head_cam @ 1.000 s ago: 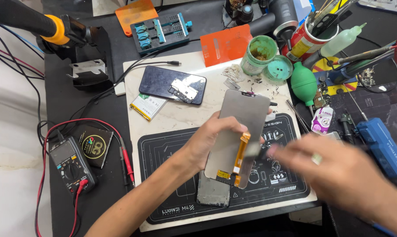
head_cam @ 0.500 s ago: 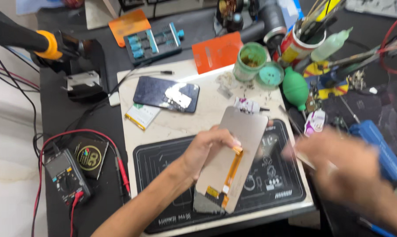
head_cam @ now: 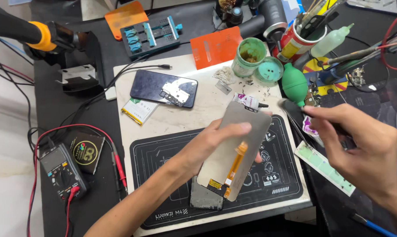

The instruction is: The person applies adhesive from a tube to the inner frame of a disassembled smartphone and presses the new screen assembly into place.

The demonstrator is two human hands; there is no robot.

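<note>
Head view. Left hand pinching a grey phone display panel by its left long edge, thumb on the upturned back face, fingers beneath; the panel is held tilted above the black work mat near the front edge of the desk, an orange flex ribbon running down its back. Below the panel's lower end a grey metal plate lies on the mat. Right hand closed around a dark, slender tool, its blurred tip just beside the panel's upper right corner; whether tip and panel touch cannot be told. Behind the mat, on the pale board, lie a dark opened phone and, at its front left, a white-green battery. Toward the desk's back right stand a green jar, its lid and a green blower bulb. Multimeter with red leads at the front left corner.
</note>
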